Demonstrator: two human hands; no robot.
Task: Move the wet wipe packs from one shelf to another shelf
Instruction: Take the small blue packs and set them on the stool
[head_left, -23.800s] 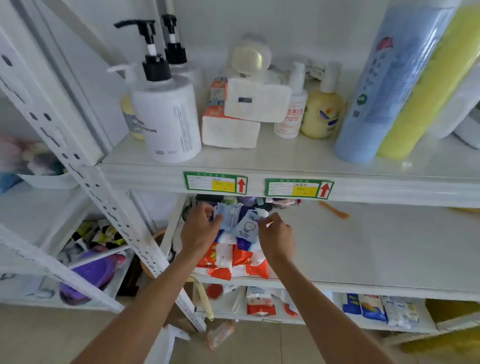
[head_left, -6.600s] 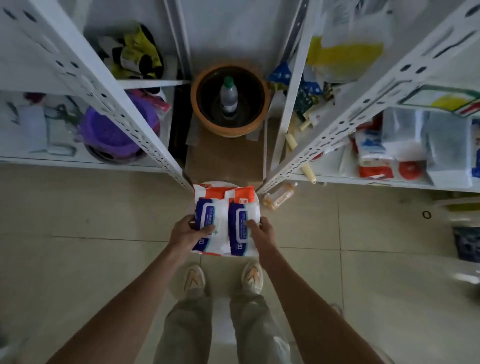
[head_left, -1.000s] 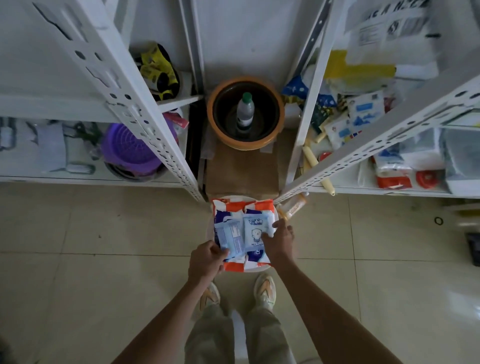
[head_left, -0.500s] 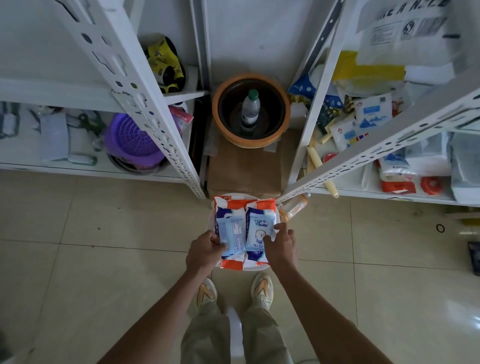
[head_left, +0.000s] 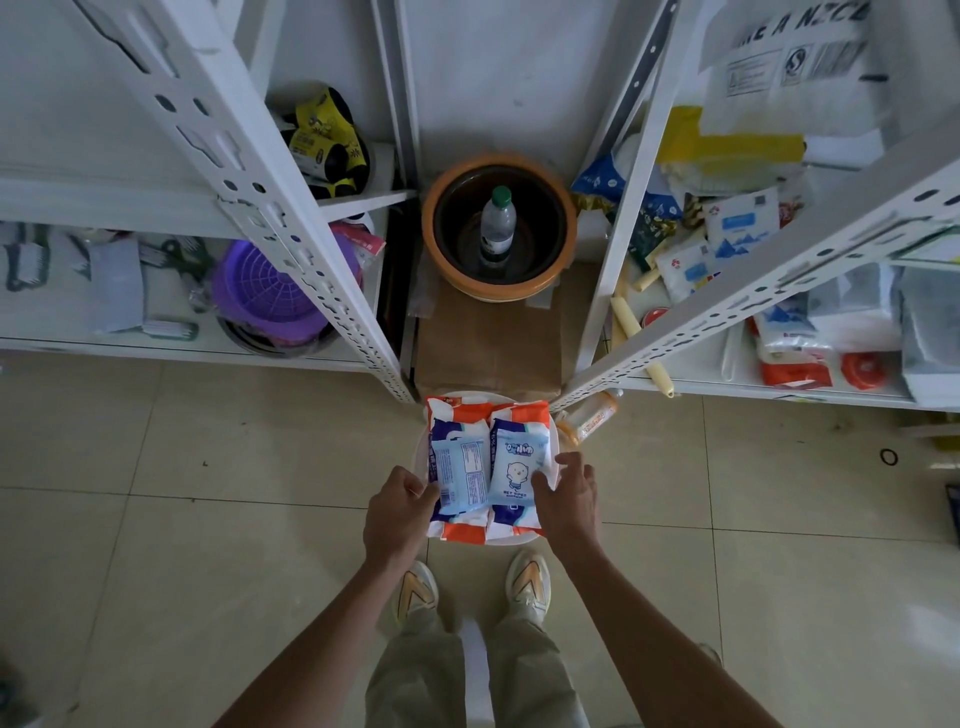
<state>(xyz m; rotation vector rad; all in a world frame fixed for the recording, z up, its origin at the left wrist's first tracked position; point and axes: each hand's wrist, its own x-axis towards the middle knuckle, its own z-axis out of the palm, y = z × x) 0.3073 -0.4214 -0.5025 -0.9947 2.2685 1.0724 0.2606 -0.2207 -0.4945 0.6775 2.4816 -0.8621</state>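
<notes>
- Four wet wipe packs show in one stack in front of the person, over the tiled floor (head_left: 208, 519) between two white shelf racks
- Two small light-blue wet wipe packs lie on top, side by side: the left small pack (head_left: 461, 475) with fine print facing up, the right small pack (head_left: 519, 465) with a cartoon face and the words "WET WIPES"
- Under them lie two larger orange-and-white packs, side by side: the left large pack (head_left: 453, 413) and the right large pack (head_left: 522, 413), their orange ends showing beyond the small ones at the far and near edges
- A white round plate (head_left: 418, 457) shows as a rim around the stack; whether the stack rests on it I cannot tell
- The left hand (head_left: 397, 512) has its fingers curled against the near left edge of the stack, thumb on the left small pack, gripping it there
- The right hand (head_left: 569, 496) is at the near right edge, thumb touching the right small pack, the other fingers spread and relaxed past the side of the stack
- Two shoes (head_left: 527, 579) stand on the floor just below the stack
- One orange-rimmed pot (head_left: 561, 218) sits on a cardboard box (head_left: 488, 343) between the racks, with one green-capped bottle (head_left: 497, 226) upright inside it
- One purple basket (head_left: 260, 291) sits on the low shelf of the left rack (head_left: 291, 228)
- The right rack (head_left: 779, 280) carries several more packets; one more orange-and-white pack (head_left: 792, 364) lies on its low shelf, well apart from the stack
</notes>
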